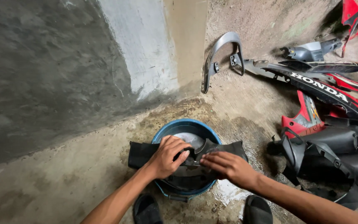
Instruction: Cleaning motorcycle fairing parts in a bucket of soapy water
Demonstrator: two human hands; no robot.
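Left hand [167, 157] clamps down on the black plastic panel [146, 152], fingers curled over its upper edge, thumb spread along the near side; the panel lies flat across the rim of the blue bucket [165, 132], its left end jutting past the bucket's side; water glints inside the bucket behind the panel; moving right, the right hand [228, 166] lies flat on the same panel, fingers straight and pressed together, tips nearly meeting the left thumb; both hands sit over the bucket's middle; below them, two dark sandals [147, 208] stand on the wet concrete floor [75, 174]; up beyond the bucket a grey grab rail [220, 47] leans against the wall corner [187, 45]; far right, a heap of black and red motorcycle body panels [332, 124] sprawls on the ground, well apart from the bucket.
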